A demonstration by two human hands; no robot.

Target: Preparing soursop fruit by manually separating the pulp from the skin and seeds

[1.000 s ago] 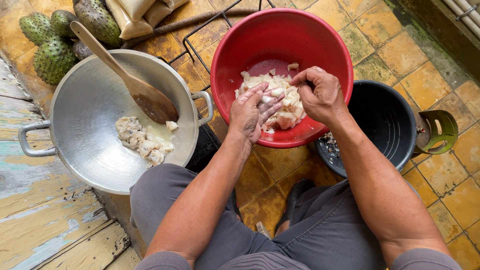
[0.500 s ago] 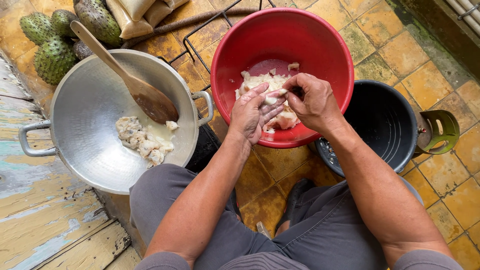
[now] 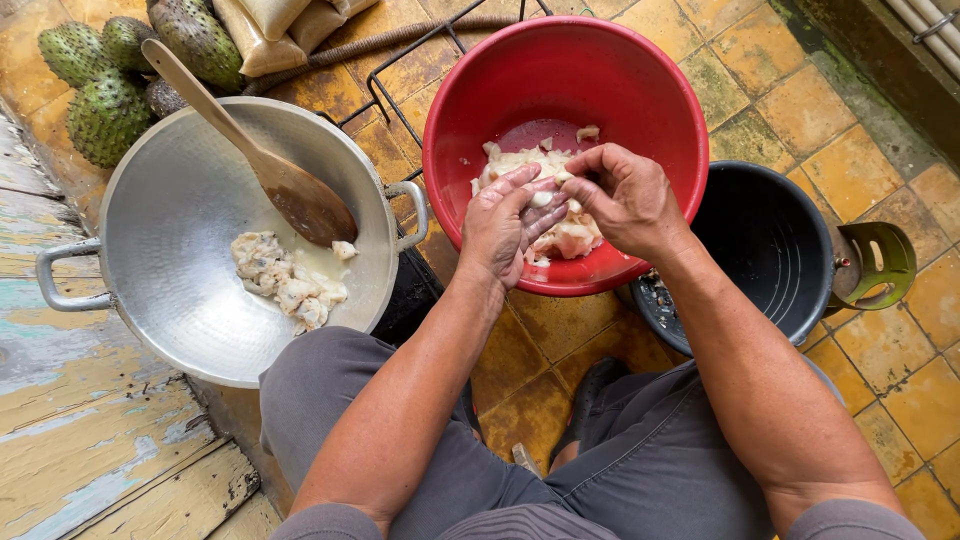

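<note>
Both hands over red basin (image 3: 560, 70): left hand (image 3: 505, 225) and right hand (image 3: 625, 195) fingers pinched together on white fruit pulp (image 3: 541, 199); metal wok (image 3: 180, 215) left.

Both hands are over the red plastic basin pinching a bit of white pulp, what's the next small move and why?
Probably carry the white pulp piece, pinched between left hand and right hand, to the round metal wok, where similar pulp lies; more remains in the red plastic basin.

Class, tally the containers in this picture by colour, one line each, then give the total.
Red basin: 1
Silver pan: 1
Black bucket: 1
Total: 3
</note>
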